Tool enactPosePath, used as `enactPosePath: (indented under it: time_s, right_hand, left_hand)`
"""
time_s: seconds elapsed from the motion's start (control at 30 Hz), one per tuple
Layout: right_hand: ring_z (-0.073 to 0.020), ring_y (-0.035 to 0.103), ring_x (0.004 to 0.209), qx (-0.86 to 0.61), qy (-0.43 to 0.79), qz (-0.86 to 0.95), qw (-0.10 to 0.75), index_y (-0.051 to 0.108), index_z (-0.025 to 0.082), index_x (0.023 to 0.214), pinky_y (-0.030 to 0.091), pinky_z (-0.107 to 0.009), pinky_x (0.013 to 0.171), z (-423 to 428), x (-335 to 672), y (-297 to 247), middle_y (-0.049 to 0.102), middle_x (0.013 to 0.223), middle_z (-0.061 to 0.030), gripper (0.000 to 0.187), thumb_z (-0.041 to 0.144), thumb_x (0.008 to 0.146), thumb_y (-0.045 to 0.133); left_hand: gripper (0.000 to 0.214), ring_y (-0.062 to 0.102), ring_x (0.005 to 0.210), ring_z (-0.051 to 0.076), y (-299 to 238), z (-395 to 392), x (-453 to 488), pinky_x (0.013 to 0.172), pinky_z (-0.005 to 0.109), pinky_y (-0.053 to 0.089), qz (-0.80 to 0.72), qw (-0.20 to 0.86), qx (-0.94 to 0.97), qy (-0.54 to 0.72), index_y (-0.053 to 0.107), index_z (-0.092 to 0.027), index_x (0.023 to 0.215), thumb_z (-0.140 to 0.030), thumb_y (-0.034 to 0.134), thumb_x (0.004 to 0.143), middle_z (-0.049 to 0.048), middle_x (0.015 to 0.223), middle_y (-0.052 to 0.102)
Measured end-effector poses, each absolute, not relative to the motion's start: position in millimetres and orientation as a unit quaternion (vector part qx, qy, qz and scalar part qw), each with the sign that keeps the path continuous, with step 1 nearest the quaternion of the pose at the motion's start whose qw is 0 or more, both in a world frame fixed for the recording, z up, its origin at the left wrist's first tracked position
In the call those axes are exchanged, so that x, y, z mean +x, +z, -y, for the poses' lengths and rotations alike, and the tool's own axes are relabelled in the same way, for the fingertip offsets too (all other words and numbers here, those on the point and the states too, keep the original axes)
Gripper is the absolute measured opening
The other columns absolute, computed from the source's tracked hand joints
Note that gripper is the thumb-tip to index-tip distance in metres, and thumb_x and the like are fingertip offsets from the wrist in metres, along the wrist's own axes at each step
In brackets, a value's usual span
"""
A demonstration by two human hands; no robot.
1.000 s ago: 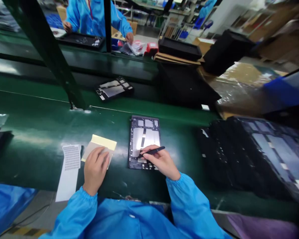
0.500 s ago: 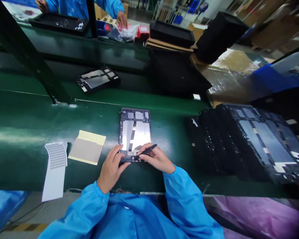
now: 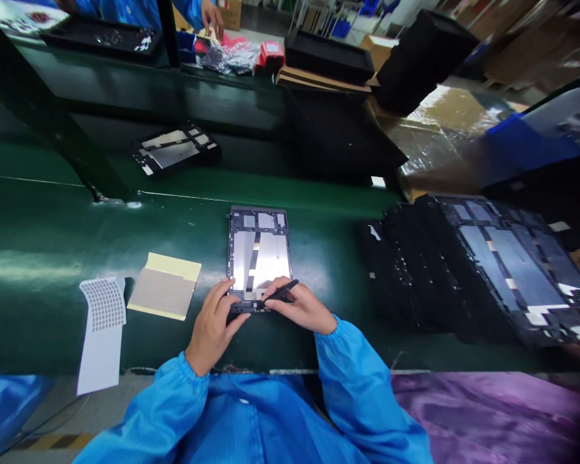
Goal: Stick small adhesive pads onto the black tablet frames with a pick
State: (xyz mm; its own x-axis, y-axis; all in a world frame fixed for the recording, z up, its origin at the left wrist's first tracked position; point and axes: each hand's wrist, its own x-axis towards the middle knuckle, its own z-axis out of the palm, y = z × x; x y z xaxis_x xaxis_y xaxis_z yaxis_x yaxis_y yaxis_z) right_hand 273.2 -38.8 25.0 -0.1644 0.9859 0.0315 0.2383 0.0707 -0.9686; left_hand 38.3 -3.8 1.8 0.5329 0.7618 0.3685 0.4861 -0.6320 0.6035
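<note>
A dark tablet frame (image 3: 260, 254) with silvery inner panels lies flat on the green belt (image 3: 53, 238) in front of me. My left hand (image 3: 213, 325) rests at its near left corner, fingers bent and touching the frame's edge. My right hand (image 3: 299, 308) pinches black tweezers (image 3: 276, 296), whose tip points left onto the frame's near edge. To the left lie a yellow-edged backing sheet (image 3: 165, 293) and a white sheet of small dotted stickers (image 3: 101, 328).
A stack of similar dark frames (image 3: 493, 270) fills the right side. Another frame (image 3: 174, 149) lies farther up the belt. A slanted green post (image 3: 53, 122) stands at left. Across the line, another person's hand (image 3: 211, 14) works near black trays (image 3: 328, 58).
My left hand left the backing sheet and moved right to the frame's near left corner. The right hand stayed on the frame with the tweezers. The camera tilted slightly.
</note>
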Motion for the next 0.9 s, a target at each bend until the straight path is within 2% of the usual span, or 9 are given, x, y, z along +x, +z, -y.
enactPosePath:
  time_s: [0.3, 0.4, 0.47, 0.57, 0.63, 0.8, 0.9]
  right_hand:
    - [-0.0184, 0.069, 0.084, -0.491, 0.391, 0.671, 0.396, 0.064, 0.02, 0.101, 0.056, -0.032, 0.078, 38, 271, 30, 0.069, 0.091, -0.0066, 0.015, 0.034, 0.097, 0.062]
    - [-0.019, 0.068, 0.085, -0.487, 0.389, 0.672, 0.4, 0.066, 0.021, 0.101, 0.057, -0.034, 0.079, 42, 272, 31, 0.07, 0.092, -0.007, 0.014, 0.034, 0.096, 0.064]
    - [-0.0198, 0.069, 0.086, -0.5, 0.392, 0.629, 0.448, 0.067, 0.022, 0.099, 0.057, -0.036, 0.081, 46, 273, 30, 0.07, 0.09, -0.0063, 0.014, 0.035, 0.094, 0.067]
    - [-0.0206, 0.07, 0.087, -0.517, 0.39, 0.536, 0.541, 0.066, 0.024, 0.093, 0.059, -0.037, 0.08, 51, 275, 30, 0.071, 0.088, -0.0051, 0.013, 0.036, 0.091, 0.071]
    - [-0.0207, 0.071, 0.086, -0.522, 0.398, 0.509, 0.557, 0.066, 0.024, 0.09, 0.059, -0.036, 0.078, 47, 270, 34, 0.072, 0.088, -0.005, 0.014, 0.036, 0.089, 0.074]
    - [-0.0205, 0.073, 0.084, -0.516, 0.449, 0.557, 0.472, 0.07, 0.022, 0.093, 0.06, -0.033, 0.076, 10, 227, 47, 0.074, 0.091, -0.0061, 0.018, 0.038, 0.086, 0.075]
    - [-0.0187, 0.072, 0.077, -0.498, 0.462, 0.611, 0.406, 0.071, 0.021, 0.09, 0.058, -0.03, 0.071, -13, 197, 45, 0.075, 0.088, -0.0048, 0.016, 0.037, 0.086, 0.074]
  left_hand:
    - [0.017, 0.053, 0.135, 0.027, 1, 7, 41, 0.109, 0.047, 0.05, -0.367, 0.223, 0.848, 0.31, 0.055, -0.022, 0.109, -0.025, 0.062, 0.094, 0.0124, 0.139, 0.058]
    - [0.022, 0.054, 0.135, 0.028, 6, 5, 34, 0.109, 0.047, 0.051, -0.358, 0.213, 0.855, 0.309, 0.056, -0.022, 0.115, -0.026, 0.062, 0.094, 0.0119, 0.139, 0.059]
    - [0.028, 0.054, 0.134, 0.028, 9, -1, 22, 0.11, 0.048, 0.05, -0.375, 0.18, 0.853, 0.316, 0.056, -0.023, 0.122, -0.024, 0.061, 0.095, 0.0116, 0.138, 0.06]
    - [0.035, 0.051, 0.137, 0.031, 6, -12, -6, 0.113, 0.057, 0.044, -0.471, 0.103, 0.814, 0.324, 0.055, -0.022, 0.132, -0.02, 0.055, 0.097, 0.0129, 0.138, 0.061]
    - [0.038, 0.051, 0.137, 0.034, 2, -12, -21, 0.111, 0.061, 0.044, -0.51, 0.07, 0.8, 0.309, 0.054, -0.021, 0.135, -0.019, 0.05, 0.098, 0.0149, 0.139, 0.06]
    - [0.029, 0.064, 0.116, 0.029, 2, 17, -24, 0.097, 0.047, 0.057, -0.471, 0.065, 0.844, 0.248, 0.062, -0.021, 0.123, -0.017, 0.053, 0.096, 0.0131, 0.129, 0.065]
    - [0.024, 0.062, 0.119, 0.031, 3, 28, -18, 0.097, 0.048, 0.057, -0.495, 0.047, 0.831, 0.249, 0.066, -0.022, 0.118, -0.02, 0.057, 0.095, 0.0145, 0.13, 0.062]
